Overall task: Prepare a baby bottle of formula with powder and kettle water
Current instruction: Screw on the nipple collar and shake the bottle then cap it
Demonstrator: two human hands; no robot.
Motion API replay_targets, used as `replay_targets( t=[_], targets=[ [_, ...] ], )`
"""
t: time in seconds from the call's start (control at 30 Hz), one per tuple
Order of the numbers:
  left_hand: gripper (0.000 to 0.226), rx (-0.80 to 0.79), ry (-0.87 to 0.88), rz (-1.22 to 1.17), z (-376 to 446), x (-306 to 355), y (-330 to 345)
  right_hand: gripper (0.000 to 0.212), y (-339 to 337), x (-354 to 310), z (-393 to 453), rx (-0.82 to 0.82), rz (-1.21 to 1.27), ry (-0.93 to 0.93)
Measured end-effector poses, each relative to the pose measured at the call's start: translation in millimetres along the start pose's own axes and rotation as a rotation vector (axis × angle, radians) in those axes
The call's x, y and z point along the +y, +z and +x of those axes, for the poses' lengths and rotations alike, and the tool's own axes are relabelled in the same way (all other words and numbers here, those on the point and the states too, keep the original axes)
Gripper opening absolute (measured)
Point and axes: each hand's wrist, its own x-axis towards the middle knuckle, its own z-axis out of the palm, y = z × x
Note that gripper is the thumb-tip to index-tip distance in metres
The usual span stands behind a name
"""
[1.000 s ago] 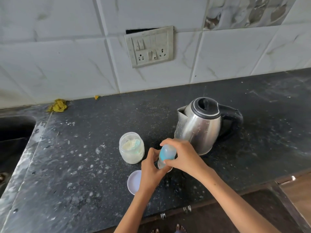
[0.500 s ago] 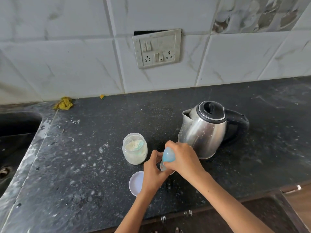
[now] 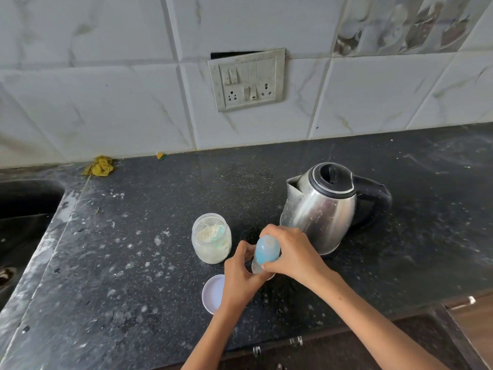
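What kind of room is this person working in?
Most likely a home kitchen: a dark stone counter with a sink at its left end, a tiled wall with a socket plate, and an electric kettle.

A home kitchen is shown. A dark speckled stone counter [image 3: 160, 263] is backed by white marble-look wall tiles [image 3: 106, 102], w/ a switch/socket plate [image 3: 246, 80] set in them. A sink [image 3: 24, 209] is cut into the counter at left. A steel kettle [image 3: 322, 206], an open powder jar [image 3: 212, 237] and a yellow rag [image 3: 99, 166] are seen on the counter. Cabinet fronts [image 3: 453, 337] are glimpsed below.
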Motion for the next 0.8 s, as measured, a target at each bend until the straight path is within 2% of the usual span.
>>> replay_targets(
  t=[0.27,0.43,0.6,0.8],
  targets=[
    [0.035,0.006,0.007,-0.006,-3,4,1,0.054,12,-9,5,0.097,-0.195,0.104],
    [0.035,0.015,0.004,0.007,-1,2,1,0.07,-7,4,1,-0.05,0.013,0.017],
    [0.038,0.022,-0.011,0.041,-1,1,1,0.048,-12,7,2,-0.014,-0.009,-0.116],
    [0.035,0.014,-0.035,0.007,-2,1,1,0.049,3,-8,4,0.098,-0.152,0.038]
  ],
)
